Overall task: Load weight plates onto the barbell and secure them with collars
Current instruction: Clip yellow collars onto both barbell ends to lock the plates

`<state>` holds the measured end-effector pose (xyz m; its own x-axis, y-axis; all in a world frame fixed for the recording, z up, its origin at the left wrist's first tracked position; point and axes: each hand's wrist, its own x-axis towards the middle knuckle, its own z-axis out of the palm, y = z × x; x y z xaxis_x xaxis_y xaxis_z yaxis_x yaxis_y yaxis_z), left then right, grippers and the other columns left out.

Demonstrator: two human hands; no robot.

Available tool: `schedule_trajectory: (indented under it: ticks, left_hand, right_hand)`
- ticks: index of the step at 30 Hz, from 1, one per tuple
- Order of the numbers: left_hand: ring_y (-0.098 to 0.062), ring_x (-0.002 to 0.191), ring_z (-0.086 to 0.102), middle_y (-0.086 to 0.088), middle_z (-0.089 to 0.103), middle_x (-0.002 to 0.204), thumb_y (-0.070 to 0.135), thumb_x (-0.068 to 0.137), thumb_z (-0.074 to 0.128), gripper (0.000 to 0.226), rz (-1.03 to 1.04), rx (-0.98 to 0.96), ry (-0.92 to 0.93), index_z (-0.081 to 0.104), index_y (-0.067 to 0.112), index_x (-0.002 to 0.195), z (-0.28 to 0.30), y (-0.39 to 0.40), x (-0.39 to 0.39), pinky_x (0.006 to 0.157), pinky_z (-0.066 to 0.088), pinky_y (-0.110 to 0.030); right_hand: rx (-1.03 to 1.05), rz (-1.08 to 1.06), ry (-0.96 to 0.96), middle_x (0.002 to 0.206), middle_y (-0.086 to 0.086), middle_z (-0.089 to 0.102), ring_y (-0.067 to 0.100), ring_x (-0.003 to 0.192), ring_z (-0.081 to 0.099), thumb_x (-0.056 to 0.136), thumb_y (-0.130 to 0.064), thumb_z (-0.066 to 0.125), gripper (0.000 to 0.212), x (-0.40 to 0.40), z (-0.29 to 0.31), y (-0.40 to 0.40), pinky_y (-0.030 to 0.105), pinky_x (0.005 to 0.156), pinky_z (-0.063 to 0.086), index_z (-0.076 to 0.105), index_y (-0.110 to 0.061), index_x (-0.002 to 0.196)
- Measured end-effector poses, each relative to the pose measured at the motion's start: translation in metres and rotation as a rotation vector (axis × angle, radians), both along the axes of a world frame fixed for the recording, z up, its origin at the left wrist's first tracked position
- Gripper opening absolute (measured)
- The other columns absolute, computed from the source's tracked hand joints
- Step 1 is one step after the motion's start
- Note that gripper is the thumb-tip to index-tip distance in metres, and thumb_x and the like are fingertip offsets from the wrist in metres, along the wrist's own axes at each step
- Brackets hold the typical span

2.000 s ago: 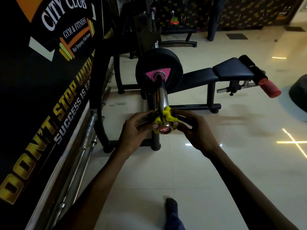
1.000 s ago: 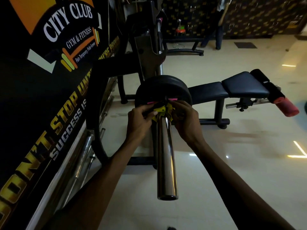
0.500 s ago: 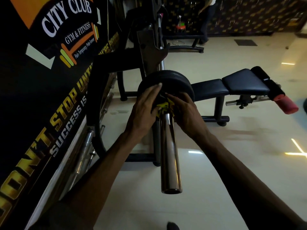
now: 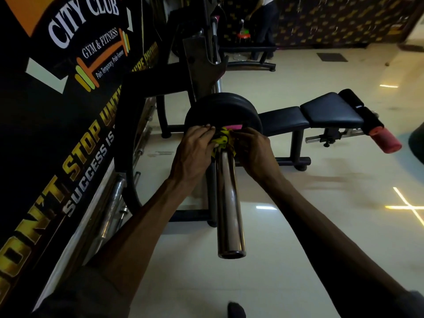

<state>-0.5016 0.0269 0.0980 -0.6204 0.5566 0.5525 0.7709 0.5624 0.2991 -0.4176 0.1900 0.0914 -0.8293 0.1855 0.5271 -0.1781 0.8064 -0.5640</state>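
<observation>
I look down into a dim gym with a pale, glossy tiled floor [image 4: 298, 260] that mirrors strips of ceiling light. On my left stands a black wall banner [image 4: 57, 111] reading "CITY CLUB GYM & FITNESS" and "DON'T STOP". Spare chrome bars [image 4: 110, 216] lean along its base. A black padded bench [image 4: 321, 115] with red foam rollers sits to the right, beyond the rack. At the far wall a person [image 4: 266, 21] stands by a low table, before a dark patterned wall.

The barbell sleeve [image 4: 229, 203] is a polished chrome tube whose long axis runs almost straight toward me, its open end nearest the camera and low in view, its far end rising into the black rack upright [image 4: 202, 65]. A black weight plate [image 4: 224, 106] with a pink label sits on the sleeve at its far end, face toward me.

A yellow collar [image 4: 221, 141] is around the sleeve, right against the plate's face. My left hand [image 4: 195, 152] grips the collar from the left, fingers curled over its top. My right hand [image 4: 252, 150] holds it from the right, fingers wrapped round its side. Both forearms reach in from the bottom corners of the view.
</observation>
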Motion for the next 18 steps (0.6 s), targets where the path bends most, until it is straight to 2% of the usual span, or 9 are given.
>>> schedule_trajectory:
  ticks: [6, 11, 13, 18]
  left_hand:
    - [-0.026, 0.129, 0.061, -0.012, 0.07, 0.133, 0.016, 0.098, 0.068, 0.037, 0.04, 0.095, -0.071, 0.067, 0.004, 0.133, -0.007, 0.001, 0.001, 0.111, 0.047, -0.032]
    - [-0.028, 0.112, 0.068, -0.013, 0.073, 0.122, 0.025, 0.098, 0.069, 0.033, 0.076, 0.133, -0.141, 0.072, 0.012, 0.128, -0.013, -0.002, -0.001, 0.095, 0.055, -0.033]
    - [-0.027, 0.108, 0.068, -0.012, 0.073, 0.118, 0.026, 0.099, 0.068, 0.032, 0.077, 0.15, -0.166, 0.073, 0.011, 0.127, -0.017, -0.002, -0.001, 0.091, 0.057, -0.033]
    - [-0.026, 0.111, 0.068, -0.011, 0.074, 0.119, 0.027, 0.099, 0.068, 0.032, 0.079, 0.18, -0.183, 0.073, 0.012, 0.127, -0.018, -0.003, 0.001, 0.09, 0.054, -0.028]
  right_hand:
    - [-0.016, -0.027, 0.027, 0.124, 0.013, 0.067, 0.012, 0.098, 0.067, 0.091, -0.002, 0.073, 0.032, 0.001, -0.001, -0.005, 0.013, 0.087, 0.053, 0.071, -0.005, 0.123]
    - [-0.038, -0.042, 0.035, 0.123, 0.011, 0.068, 0.018, 0.103, 0.07, 0.094, -0.006, 0.07, 0.032, 0.001, -0.003, -0.007, 0.03, 0.092, 0.06, 0.071, -0.006, 0.125]
    - [-0.042, -0.044, 0.031, 0.122, 0.01, 0.068, 0.018, 0.103, 0.07, 0.094, -0.007, 0.07, 0.031, 0.0, -0.003, -0.007, 0.031, 0.092, 0.06, 0.071, -0.007, 0.125]
    - [-0.062, -0.04, 0.012, 0.125, 0.01, 0.066, 0.017, 0.106, 0.069, 0.095, -0.008, 0.069, 0.031, 0.001, -0.005, -0.008, 0.032, 0.094, 0.059, 0.07, -0.007, 0.126]
